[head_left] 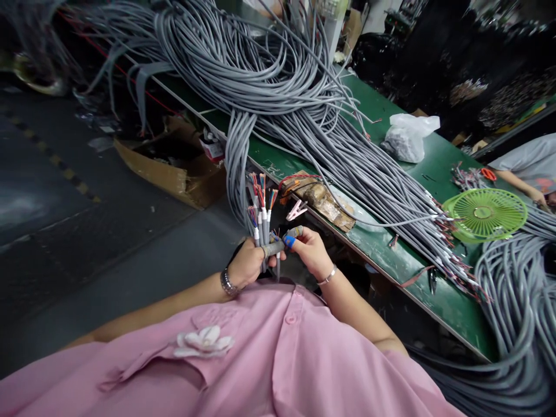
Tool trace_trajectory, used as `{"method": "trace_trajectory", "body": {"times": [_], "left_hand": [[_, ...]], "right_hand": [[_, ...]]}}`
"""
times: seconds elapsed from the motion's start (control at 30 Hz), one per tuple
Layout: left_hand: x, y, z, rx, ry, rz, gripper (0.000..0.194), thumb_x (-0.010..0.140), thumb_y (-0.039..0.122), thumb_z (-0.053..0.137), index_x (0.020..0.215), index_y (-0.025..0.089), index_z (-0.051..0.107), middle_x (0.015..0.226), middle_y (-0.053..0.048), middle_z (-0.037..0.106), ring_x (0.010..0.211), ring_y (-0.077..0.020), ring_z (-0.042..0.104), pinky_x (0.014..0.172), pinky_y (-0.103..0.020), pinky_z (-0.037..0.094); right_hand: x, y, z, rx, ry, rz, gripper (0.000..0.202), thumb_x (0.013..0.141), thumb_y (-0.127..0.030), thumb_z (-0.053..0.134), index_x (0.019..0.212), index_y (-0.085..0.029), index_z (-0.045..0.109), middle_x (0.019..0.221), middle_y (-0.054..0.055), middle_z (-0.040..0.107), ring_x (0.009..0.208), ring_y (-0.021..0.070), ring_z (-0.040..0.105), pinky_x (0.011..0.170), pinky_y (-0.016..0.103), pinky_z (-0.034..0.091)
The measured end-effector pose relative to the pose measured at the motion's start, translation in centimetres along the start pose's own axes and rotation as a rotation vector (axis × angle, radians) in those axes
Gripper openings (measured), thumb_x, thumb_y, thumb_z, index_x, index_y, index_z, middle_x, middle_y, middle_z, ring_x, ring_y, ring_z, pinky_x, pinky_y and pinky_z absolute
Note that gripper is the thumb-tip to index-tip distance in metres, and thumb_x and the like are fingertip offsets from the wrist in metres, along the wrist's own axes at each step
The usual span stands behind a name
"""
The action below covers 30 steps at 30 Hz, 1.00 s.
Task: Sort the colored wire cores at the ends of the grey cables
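Observation:
My left hand [252, 262] is closed around several grey cables [265, 223] in front of my waist. Their stripped ends point up and away, with coloured wires [261, 191] fanning out above white collars. Close beside it, my right hand [309, 249] pinches at the tip of one cable, where thin coloured wires show between the fingers. Tape in grey and blue wraps some fingertips. From the held cables, a grey bundle [238, 162] hangs over the table edge. A pale pink clip [296, 210] sits just beyond my right hand.
Large coils of grey cable [208, 63] cover the green table [434, 313]. A green fan [484, 214], a white plastic bag [410, 138] and a taped cardboard piece [325, 202] lie there too. An open cardboard box [165, 174] stands below left. Another person's arm [519, 184] is at far right.

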<state>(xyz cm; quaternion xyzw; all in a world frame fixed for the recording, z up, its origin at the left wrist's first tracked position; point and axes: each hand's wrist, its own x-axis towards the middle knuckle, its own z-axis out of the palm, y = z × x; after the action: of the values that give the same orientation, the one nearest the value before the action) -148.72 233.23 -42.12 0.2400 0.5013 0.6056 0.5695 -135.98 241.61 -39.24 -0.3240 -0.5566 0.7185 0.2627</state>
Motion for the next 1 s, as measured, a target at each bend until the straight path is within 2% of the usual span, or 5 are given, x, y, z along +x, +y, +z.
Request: {"method": "trace_trajectory", "body": {"times": [0.1, 0.2, 0.5, 0.73, 1.0], "left_hand": [[-0.1, 0.0, -0.2, 0.072, -0.045, -0.015, 0.016, 0.07, 0.027, 0.07, 0.066, 0.012, 0.066, 0.058, -0.006, 0.065, 0.041, -0.0095, 0.049, 0.04, -0.021, 0.037], [0.0, 0.1, -0.4, 0.079, -0.048, -0.022, 0.016, 0.069, 0.026, 0.069, 0.064, 0.012, 0.066, 0.056, -0.006, 0.065, 0.04, -0.0095, 0.049, 0.04, -0.021, 0.036], [0.5, 0.2, 0.0, -0.164, 0.096, 0.004, 0.011, 0.069, 0.022, 0.066, 0.067, 0.011, 0.065, 0.054, -0.003, 0.063, 0.039, -0.0086, 0.048, 0.039, -0.019, 0.034], [0.0, 0.1, 0.1, -0.023, 0.012, -0.054, 0.016, 0.065, 0.025, 0.069, 0.061, 0.01, 0.063, 0.052, -0.006, 0.063, 0.037, -0.0093, 0.047, 0.037, -0.02, 0.035], [0.0, 0.4, 0.2, -0.048, 0.018, -0.036, 0.021, 0.067, 0.028, 0.068, 0.058, 0.01, 0.062, 0.048, -0.005, 0.06, 0.037, -0.0085, 0.046, 0.038, -0.02, 0.032]], "right_hand": [[0.2, -0.1, 0.4, 0.006, -0.034, 0.039, 0.023, 0.073, -0.037, 0.071, 0.074, -0.019, 0.057, 0.057, -0.004, 0.057, 0.048, 0.0104, 0.053, 0.051, 0.024, 0.041], [0.3, 0.2, 0.7, -0.004, 0.015, 0.041, 0.019, 0.072, -0.032, 0.069, 0.073, -0.018, 0.056, 0.057, -0.004, 0.058, 0.047, 0.0095, 0.053, 0.05, 0.023, 0.039], [0.7, 0.5, 1.5, 0.022, 0.206, -0.007, 0.016, 0.068, -0.029, 0.069, 0.072, -0.016, 0.06, 0.063, -0.004, 0.059, 0.055, 0.0078, 0.051, 0.053, 0.02, 0.041], [0.8, 0.2, 2.1, 0.083, 0.04, 0.061, 0.019, 0.069, -0.028, 0.067, 0.075, -0.019, 0.051, 0.056, -0.006, 0.058, 0.037, 0.0093, 0.052, 0.038, 0.021, 0.039], [0.9, 1.2, 2.7, 0.013, 0.157, 0.087, 0.009, 0.076, -0.026, 0.054, 0.079, -0.021, 0.046, 0.047, -0.008, 0.052, 0.034, 0.0102, 0.048, 0.037, 0.021, 0.035]]}}
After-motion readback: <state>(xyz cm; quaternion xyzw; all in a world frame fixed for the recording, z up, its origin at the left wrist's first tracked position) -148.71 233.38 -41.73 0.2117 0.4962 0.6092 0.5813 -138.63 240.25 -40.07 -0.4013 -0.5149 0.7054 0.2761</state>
